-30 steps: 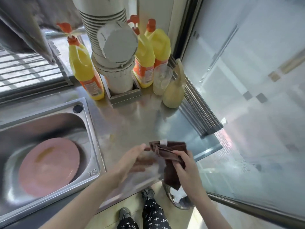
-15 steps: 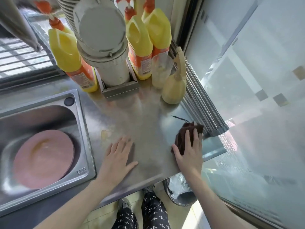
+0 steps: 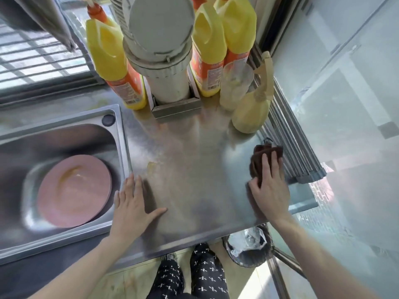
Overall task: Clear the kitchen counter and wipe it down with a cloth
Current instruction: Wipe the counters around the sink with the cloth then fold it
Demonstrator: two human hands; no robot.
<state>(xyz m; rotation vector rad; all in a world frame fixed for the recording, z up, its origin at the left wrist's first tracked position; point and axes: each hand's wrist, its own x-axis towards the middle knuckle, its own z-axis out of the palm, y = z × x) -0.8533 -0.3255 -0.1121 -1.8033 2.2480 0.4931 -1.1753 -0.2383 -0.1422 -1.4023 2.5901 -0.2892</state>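
Note:
The steel counter (image 3: 194,169) fills the middle of the view. My right hand (image 3: 269,186) lies flat on a dark brown cloth (image 3: 259,156) at the counter's right side, pressing it against the surface. My left hand (image 3: 133,201) rests palm down with fingers spread on the bare counter beside the sink rim, holding nothing. A small yellowish stain (image 3: 152,166) sits just ahead of my left hand's fingertips.
A pink plate (image 3: 73,190) lies in the sink (image 3: 121,147) at left. At the back stand yellow bottles (image 3: 108,52), a grey ribbed pipe (image 3: 164,61), a clear cup (image 3: 235,87) and a pale spray bottle (image 3: 250,113). A rolled rack (image 3: 291,152) lines the right edge; a bin (image 3: 248,247) stands below.
The cloth went from held between both hands at the front edge to pressed flat on the counter's right side. My left hand let go and settled flat beside the sink.

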